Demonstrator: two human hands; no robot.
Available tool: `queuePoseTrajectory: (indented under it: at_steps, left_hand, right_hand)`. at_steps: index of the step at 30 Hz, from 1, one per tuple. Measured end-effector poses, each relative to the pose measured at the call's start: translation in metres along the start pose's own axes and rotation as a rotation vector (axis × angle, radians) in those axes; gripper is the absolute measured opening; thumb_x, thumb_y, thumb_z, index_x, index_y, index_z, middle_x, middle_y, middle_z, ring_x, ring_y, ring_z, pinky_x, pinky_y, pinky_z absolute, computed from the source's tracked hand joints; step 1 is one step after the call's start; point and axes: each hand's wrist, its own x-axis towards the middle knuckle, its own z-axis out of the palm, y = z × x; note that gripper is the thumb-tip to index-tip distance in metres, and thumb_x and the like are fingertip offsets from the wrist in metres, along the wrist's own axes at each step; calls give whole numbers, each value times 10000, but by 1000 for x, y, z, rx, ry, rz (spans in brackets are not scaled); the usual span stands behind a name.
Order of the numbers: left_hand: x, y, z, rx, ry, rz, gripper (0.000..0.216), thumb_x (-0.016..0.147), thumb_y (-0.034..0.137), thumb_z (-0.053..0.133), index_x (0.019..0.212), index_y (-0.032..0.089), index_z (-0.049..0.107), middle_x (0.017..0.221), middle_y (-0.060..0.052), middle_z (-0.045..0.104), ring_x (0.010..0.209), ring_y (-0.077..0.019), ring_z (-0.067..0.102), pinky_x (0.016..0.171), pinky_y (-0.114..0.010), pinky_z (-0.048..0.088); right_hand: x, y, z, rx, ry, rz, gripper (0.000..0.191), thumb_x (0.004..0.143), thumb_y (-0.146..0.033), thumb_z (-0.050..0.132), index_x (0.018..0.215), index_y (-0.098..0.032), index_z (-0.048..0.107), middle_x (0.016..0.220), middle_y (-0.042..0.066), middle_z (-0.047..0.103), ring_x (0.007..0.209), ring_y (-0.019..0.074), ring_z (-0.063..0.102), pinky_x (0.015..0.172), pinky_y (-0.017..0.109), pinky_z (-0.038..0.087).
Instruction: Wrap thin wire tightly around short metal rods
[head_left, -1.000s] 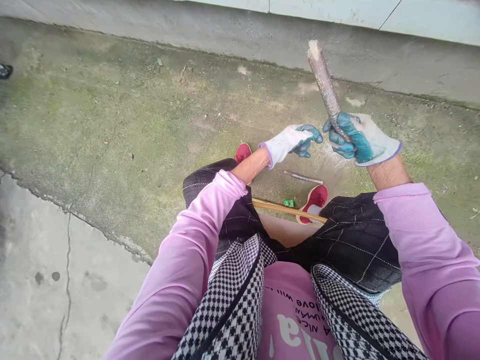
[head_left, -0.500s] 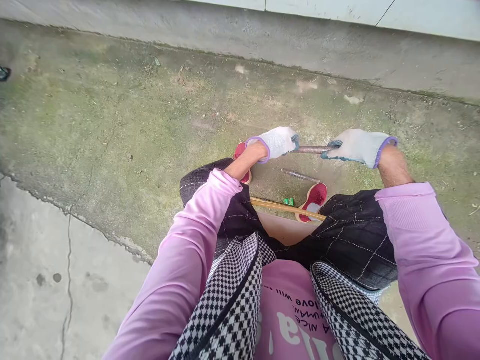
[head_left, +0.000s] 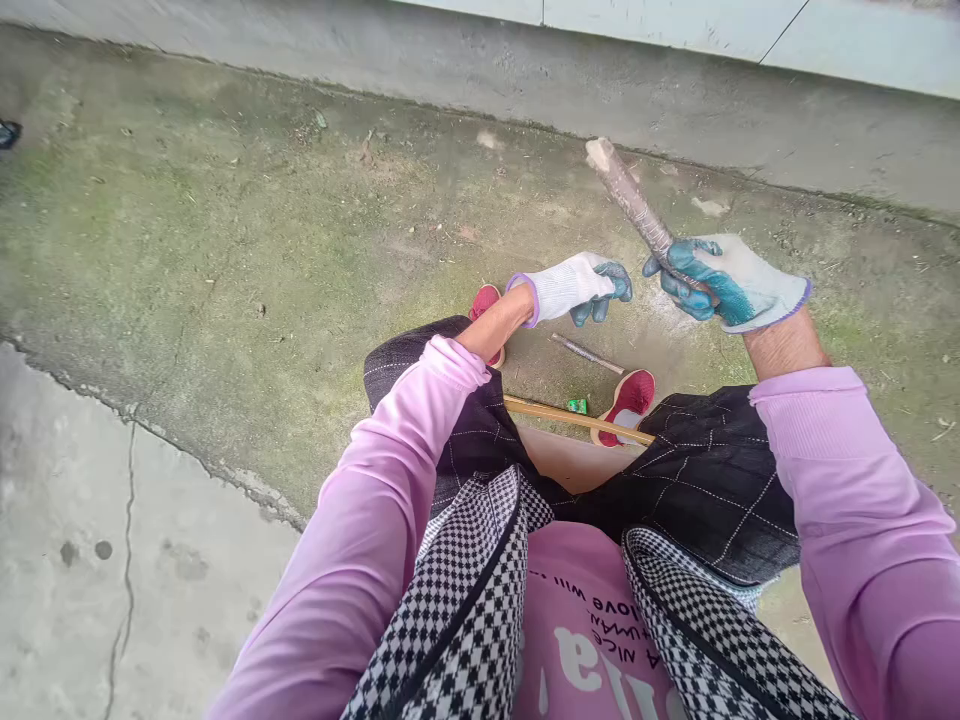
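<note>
Directions are read with twelve o'clock at the top of the view

Item 1: thick stick (head_left: 631, 200), one, bark-covered, one pale cut end; held by its lower end in the right hand (head_left: 724, 285), white-and-teal gloved; fingers wrapped about the bark, thumb side uppermost; thin pale lines seen across the bark just above the grip

Lie of item 1: long axis run slantwise, from between ten and eleven o'clock at the cut end to between four and five at the gripped end; most of the length left free beyond the fist, pointed up and across toward the wall (head_left: 480, 65)

Item 2: left hand (head_left: 577, 287), gloved to match; set at nine o'clock from the right hand, a gap between them; fingers loosely bent, nothing seen to be held, the palm partly hidden; the gripped end found at about three o'clock from it, the cut end at about twelve; no contact made with the thick stick, to which the right hand is nearer

Item 3: thin stick (head_left: 586, 352), laid on the ground (head_left: 225, 230) at six o'clock from the left hand; its far end placed just beside the right shoe (head_left: 628, 400)

Item 4: green packet (head_left: 577, 406), small, its lettering too small to be read; seen just above a wooden strip (head_left: 555, 411), stretched between the knees
</note>
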Motion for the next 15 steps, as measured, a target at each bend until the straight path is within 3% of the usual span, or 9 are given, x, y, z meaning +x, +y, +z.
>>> queuePoseTrajectory:
  at_steps: [3,6,10,15]
  left_hand:
    - [-2,1,-10,62,-2,-31,227,1137,22,718,1025,145,872,683,-17,713,659,-134,585,700,-275,477]
    - [-8,8,-22,150,13,-37,249,1083,15,749,914,160,859,692,-21,734,727,-141,587,765,-285,486]
    - [-14,17,-25,332,143,-86,202,1017,73,830,850,181,864,628,-20,686,750,-181,620,801,-316,489]
    - [-14,19,-9,419,135,-139,269,1048,69,781,814,197,814,635,-32,670,702,-184,590,775,-340,452]
  right_hand:
    - [-3,6,-10,-46,-279,48,648,922,-773,1078,1008,-200,788,637,-47,547,496,101,395,412,253,322]
    - [-3,7,-17,-219,-404,142,621,912,-746,1089,1033,-182,859,667,-22,594,515,111,447,430,258,350]
    - [7,13,-14,-560,-335,296,551,944,-743,1034,945,-227,844,697,-2,615,547,141,492,463,289,372]
    - [32,24,-10,-1004,-169,361,468,1087,-652,919,875,-252,803,677,36,633,652,224,620,604,347,421]
